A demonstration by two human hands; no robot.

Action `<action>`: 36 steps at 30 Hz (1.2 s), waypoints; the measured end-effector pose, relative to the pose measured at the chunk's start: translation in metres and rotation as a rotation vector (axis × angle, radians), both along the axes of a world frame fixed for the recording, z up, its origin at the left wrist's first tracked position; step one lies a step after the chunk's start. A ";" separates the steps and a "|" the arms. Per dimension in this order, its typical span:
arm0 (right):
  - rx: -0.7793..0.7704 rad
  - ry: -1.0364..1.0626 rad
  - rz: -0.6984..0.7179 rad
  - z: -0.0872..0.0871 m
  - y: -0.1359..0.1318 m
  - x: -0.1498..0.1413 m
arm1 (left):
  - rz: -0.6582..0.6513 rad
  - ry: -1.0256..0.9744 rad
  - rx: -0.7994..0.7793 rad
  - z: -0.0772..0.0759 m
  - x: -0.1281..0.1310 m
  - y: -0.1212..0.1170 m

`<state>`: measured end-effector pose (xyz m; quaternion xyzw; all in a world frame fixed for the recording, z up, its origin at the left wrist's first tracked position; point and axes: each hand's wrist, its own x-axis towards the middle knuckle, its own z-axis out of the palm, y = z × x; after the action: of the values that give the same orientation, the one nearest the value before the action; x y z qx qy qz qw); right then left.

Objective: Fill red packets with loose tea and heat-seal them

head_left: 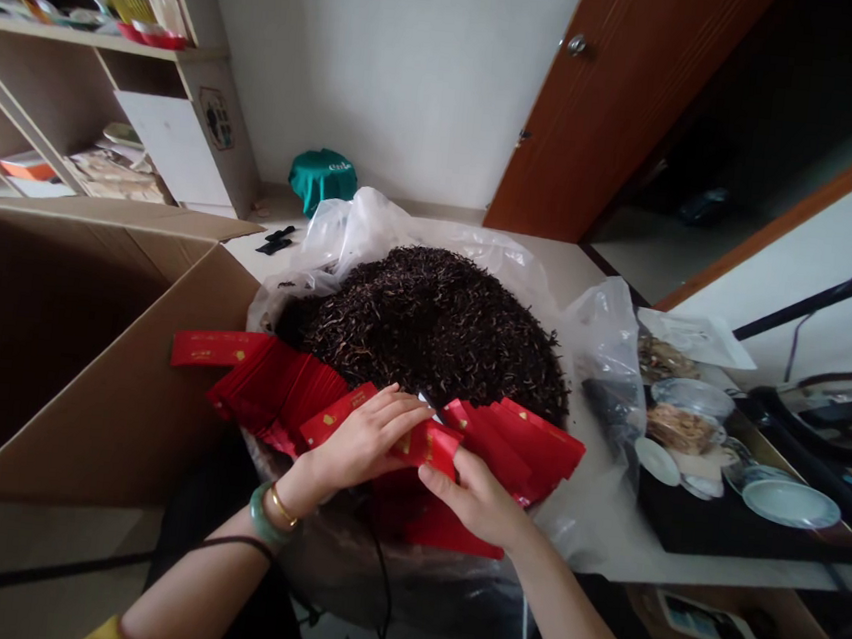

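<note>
A small red packet (435, 447) with gold print lies between my two hands, over the near edge of a heap of dark, dry tea leaves (441, 316). My left hand (365, 439), with a green bangle and a gold one at its wrist, is closed over the packet's left part. At its right end, the thumb and fingers of my right hand (480, 496) grip the same packet. A thin pale and dark thing by my left fingertips is too small to name. Stacked red packets (283, 391) lie to the left, and more red packets (515, 449) fan out at right.
Clear plastic sheeting (605, 337) surrounds the tea leaves on a white table (576, 555). An open cardboard box (119, 380) stands at left. On the right, a dark tray (684, 530) bears a pale dish (791, 503) and glassware. A teal-covered stool (323, 181) is by the wall.
</note>
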<state>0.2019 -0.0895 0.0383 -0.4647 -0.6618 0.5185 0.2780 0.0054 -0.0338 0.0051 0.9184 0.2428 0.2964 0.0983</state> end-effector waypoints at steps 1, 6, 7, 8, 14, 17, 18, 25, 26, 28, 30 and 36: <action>0.006 0.015 0.010 0.001 0.001 0.000 | -0.002 0.008 -0.012 0.000 0.000 0.000; 0.019 0.046 -0.021 0.009 0.001 0.000 | 0.026 0.008 -0.044 -0.004 0.002 0.000; 0.018 0.049 -0.020 0.009 0.001 0.000 | 0.036 0.006 -0.040 -0.005 0.003 0.000; 0.019 0.055 -0.016 0.009 0.000 0.000 | 0.046 0.004 -0.032 -0.006 0.004 0.000; -0.014 -0.003 0.023 0.002 -0.002 -0.002 | 0.030 -0.025 0.041 -0.009 0.009 -0.005; -0.027 0.022 0.051 0.002 -0.001 -0.004 | 0.004 -0.054 0.058 -0.009 0.011 -0.007; -0.029 0.050 0.049 0.003 -0.001 -0.005 | 0.006 -0.062 0.061 -0.009 0.011 -0.007; -0.076 0.088 -0.132 0.004 0.000 0.000 | 0.073 -0.089 0.049 -0.012 0.010 -0.003; -0.062 0.093 -0.152 0.003 0.000 0.001 | 0.084 -0.095 0.049 -0.012 0.010 -0.003; -0.039 0.099 -0.172 0.002 0.000 0.004 | 0.104 -0.112 0.052 -0.012 0.010 -0.002; -0.029 0.105 -0.170 0.003 0.000 0.004 | 0.109 -0.124 0.051 -0.011 0.010 -0.002; -0.030 0.148 -0.098 0.011 0.002 -0.001 | 0.123 -0.138 0.012 -0.011 0.010 -0.002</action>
<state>0.2014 -0.0879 0.0490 -0.4609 -0.6082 0.5470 0.3443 0.0158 -0.0356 -0.0060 0.8799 0.2894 0.3658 0.0907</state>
